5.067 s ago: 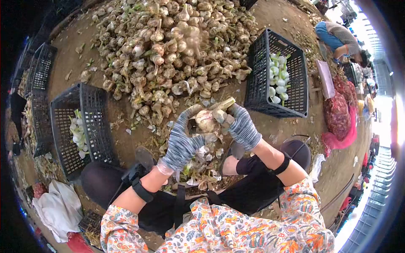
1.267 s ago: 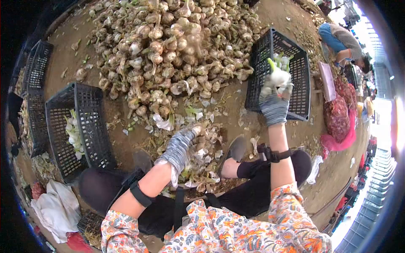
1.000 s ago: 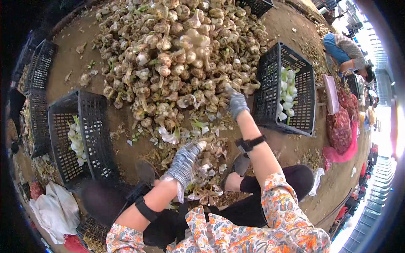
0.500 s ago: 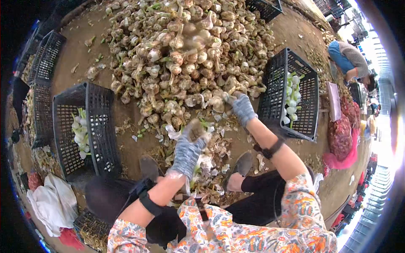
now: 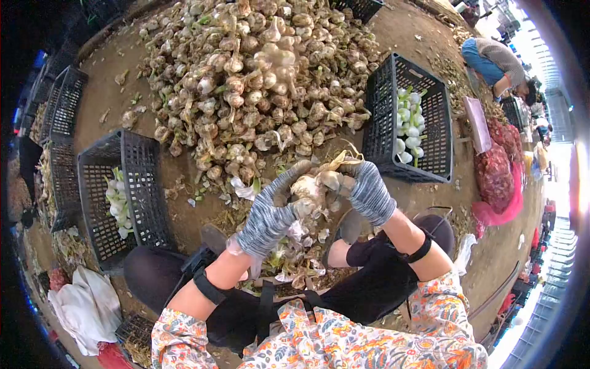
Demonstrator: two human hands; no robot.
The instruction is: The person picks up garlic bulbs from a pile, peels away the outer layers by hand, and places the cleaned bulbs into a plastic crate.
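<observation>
Between both gloved hands is a garlic bulb (image 5: 309, 188) with dry, papery skin and stem. My left hand (image 5: 270, 212) closes round its left side. My right hand (image 5: 364, 189) pinches its right side and the dry stem; part of the bulb is hidden by the fingers. Beyond the hands rises a large pile of unpeeled garlic (image 5: 246, 80). Loose skins and scraps (image 5: 295, 258) lie on the ground below the hands, between the feet.
A black crate (image 5: 452, 138) holding white peeled bulbs stands right, another crate (image 5: 126, 184) with white bulbs left. Red net sacks (image 5: 495, 175) lie far right, near a bent-over person (image 5: 495, 61). A white cloth sack (image 5: 86, 307) is at lower left.
My right hand has come back from the pile's edge toward my left hand, with a garlic bulb now between them. My left hand, open before, has closed on it. The view has shifted slightly.
</observation>
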